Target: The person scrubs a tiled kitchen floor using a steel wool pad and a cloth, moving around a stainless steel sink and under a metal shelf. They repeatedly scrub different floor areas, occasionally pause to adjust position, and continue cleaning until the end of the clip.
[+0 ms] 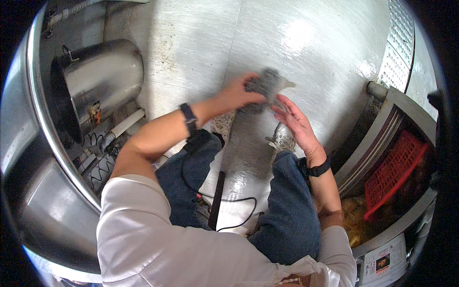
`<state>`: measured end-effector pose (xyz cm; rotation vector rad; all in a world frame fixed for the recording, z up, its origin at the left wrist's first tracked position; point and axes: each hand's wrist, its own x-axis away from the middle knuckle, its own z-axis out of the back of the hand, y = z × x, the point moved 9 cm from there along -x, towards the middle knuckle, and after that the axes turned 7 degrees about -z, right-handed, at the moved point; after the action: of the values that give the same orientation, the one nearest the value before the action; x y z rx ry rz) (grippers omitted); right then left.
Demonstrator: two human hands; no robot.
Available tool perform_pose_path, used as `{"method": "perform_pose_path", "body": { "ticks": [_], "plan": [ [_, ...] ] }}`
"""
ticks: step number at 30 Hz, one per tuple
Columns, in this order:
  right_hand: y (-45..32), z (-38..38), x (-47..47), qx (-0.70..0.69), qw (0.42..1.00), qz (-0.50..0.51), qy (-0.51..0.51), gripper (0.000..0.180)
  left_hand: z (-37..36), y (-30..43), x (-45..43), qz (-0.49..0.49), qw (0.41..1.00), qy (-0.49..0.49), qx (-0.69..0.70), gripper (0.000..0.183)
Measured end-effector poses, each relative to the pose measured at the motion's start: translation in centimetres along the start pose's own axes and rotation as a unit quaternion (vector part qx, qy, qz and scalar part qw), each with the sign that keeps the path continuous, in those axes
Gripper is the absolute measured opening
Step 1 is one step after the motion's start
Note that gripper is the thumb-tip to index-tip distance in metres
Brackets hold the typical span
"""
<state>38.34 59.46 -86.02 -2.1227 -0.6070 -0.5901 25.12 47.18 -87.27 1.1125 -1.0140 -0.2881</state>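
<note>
My left hand (pixel 247 89) has its fingers and thumb closed around a dark grey bundle (pixel 263 86), perhaps a scourer or cloth, which motion blurs. A pale, pointed piece (pixel 287 84) sticks out on the bundle's right side; I cannot tell what it is. Just below it, my right hand (pixel 296 122) is raised with its fingers apart and nothing in it. Both hands are above the wet, light grey tiled floor (pixel 200 43), in front of my knees. Under them a dark patch (pixel 247 143) lies between my white shoes.
A large steel pot (pixel 107 71) lies on its side at left, near white pipes (pixel 125 123) and a steel counter edge (pixel 43 107). At right, a red plastic basket (pixel 394 172) leans inside an open-topped container (pixel 362 143). A black cable (pixel 244 199) loops between my legs.
</note>
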Motion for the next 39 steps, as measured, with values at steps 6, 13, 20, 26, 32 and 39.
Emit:
{"method": "perform_pose_path", "body": {
  "ticks": [6,13,20,26,32,39],
  "plan": [
    [1.8,8.1,1.9,0.087,0.976,-0.025,0.198,0.039,18.2,-1.8,5.2,0.041,0.949,0.300,-0.089,0.043],
    [8.0,17.6,6.4,0.319,0.879,-0.052,0.351,0.045,21.3,-8.3,4.4,0.008,0.796,0.289,-0.532,0.053],
    [11.0,19.4,6.6,0.534,0.766,-0.099,0.344,0.061,27.7,-15.9,6.0,0.208,0.720,0.480,-0.457,0.051],
    [11.5,19.4,4.7,0.580,0.721,-0.256,0.278,0.082,27.4,-11.6,6.4,0.026,0.783,0.448,-0.431,0.030],
    [12.1,19.2,3.7,0.644,0.676,-0.255,0.252,0.085,15.7,-11.3,4.4,-0.057,0.790,0.193,-0.579,0.052],
    [12.7,20.0,4.1,0.622,0.695,-0.259,0.250,0.086,28.2,-17.5,-0.1,0.037,0.716,0.217,-0.663,0.048]
  ]
}}
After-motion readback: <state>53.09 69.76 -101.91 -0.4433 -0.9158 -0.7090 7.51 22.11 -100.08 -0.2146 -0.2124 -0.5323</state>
